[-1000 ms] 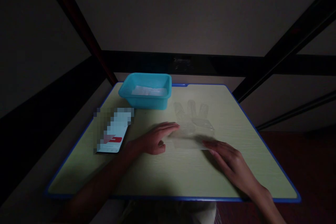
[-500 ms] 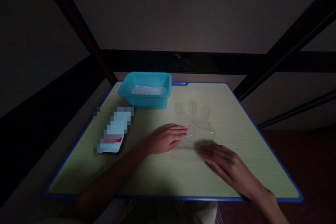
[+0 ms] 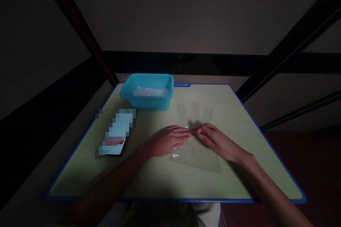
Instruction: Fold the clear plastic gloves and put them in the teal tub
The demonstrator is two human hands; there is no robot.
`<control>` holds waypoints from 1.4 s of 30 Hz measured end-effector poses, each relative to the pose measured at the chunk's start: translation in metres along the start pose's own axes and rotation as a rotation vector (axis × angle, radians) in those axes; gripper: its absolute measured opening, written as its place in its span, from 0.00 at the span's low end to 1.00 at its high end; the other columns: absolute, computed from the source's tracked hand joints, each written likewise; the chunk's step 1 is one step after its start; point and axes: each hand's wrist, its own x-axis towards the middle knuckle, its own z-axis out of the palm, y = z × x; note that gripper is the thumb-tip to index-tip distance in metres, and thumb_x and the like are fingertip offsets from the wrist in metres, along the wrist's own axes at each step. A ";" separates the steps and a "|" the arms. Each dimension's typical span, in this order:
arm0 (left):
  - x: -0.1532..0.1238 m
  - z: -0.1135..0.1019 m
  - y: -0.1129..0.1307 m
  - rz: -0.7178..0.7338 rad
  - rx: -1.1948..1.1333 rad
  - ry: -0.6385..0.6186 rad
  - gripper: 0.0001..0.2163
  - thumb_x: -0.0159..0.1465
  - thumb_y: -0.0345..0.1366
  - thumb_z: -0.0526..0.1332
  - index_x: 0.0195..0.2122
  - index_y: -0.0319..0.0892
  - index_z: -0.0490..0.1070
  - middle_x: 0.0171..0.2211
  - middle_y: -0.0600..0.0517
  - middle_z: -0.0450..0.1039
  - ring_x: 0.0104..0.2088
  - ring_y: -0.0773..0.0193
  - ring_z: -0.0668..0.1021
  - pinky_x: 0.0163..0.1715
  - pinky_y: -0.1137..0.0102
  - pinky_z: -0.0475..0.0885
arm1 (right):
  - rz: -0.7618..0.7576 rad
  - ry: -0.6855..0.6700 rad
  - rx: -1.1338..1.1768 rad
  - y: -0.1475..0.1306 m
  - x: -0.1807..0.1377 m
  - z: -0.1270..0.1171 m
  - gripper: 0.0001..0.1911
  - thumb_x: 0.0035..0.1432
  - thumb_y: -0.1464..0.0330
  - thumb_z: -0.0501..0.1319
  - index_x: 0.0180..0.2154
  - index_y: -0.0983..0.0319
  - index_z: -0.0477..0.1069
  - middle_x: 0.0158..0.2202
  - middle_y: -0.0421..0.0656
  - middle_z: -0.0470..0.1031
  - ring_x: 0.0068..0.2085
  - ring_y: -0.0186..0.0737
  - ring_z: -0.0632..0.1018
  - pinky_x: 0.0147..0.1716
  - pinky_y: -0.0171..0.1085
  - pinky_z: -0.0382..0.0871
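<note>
A clear disposable plastic glove (image 3: 195,156) lies on the table with its finger parts pointing away from me and its cuff towards me. My left hand (image 3: 169,140) rests flat on the glove's left side, fingers stretched out to the right and close together. Bent over the middle of the glove, my right hand (image 3: 217,140) has its fingertips closed on the thin film, right by the tips of my left fingers. What exactly lies under those fingertips is hidden.
A blue plastic basket (image 3: 149,104) holding white, flat material stands at the back left. In front of it lies a phone (image 3: 114,149), partly pixelated. The pale table (image 3: 165,186) has a blue edge, and a wall panel (image 3: 170,14) rises behind it.
My right hand has moved away from me and left, from near the cuff to the glove's middle. The cuff edge now lies slanted and nearer to me. My left hand has stayed put.
</note>
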 end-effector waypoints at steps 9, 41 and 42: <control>-0.001 0.001 -0.002 0.001 -0.014 0.007 0.17 0.64 0.28 0.53 0.55 0.41 0.65 0.55 0.48 0.68 0.59 0.63 0.66 0.58 0.62 0.60 | 0.011 0.006 0.088 0.003 -0.009 -0.002 0.11 0.66 0.65 0.45 0.37 0.60 0.64 0.32 0.44 0.71 0.36 0.40 0.74 0.37 0.43 0.71; 0.001 -0.003 0.000 -0.024 -0.037 -0.015 0.15 0.68 0.31 0.50 0.54 0.39 0.66 0.56 0.49 0.66 0.58 0.65 0.66 0.59 0.65 0.58 | -0.118 0.281 -0.433 0.015 -0.077 0.019 0.20 0.63 0.71 0.50 0.56 0.63 0.63 0.48 0.49 0.76 0.47 0.43 0.77 0.43 0.43 0.74; 0.001 -0.004 0.001 -0.023 -0.034 -0.016 0.15 0.68 0.31 0.50 0.54 0.39 0.66 0.57 0.49 0.66 0.59 0.65 0.66 0.59 0.65 0.58 | -0.105 0.274 -0.426 0.017 -0.075 0.018 0.20 0.64 0.70 0.50 0.56 0.62 0.63 0.49 0.49 0.75 0.47 0.43 0.77 0.44 0.43 0.74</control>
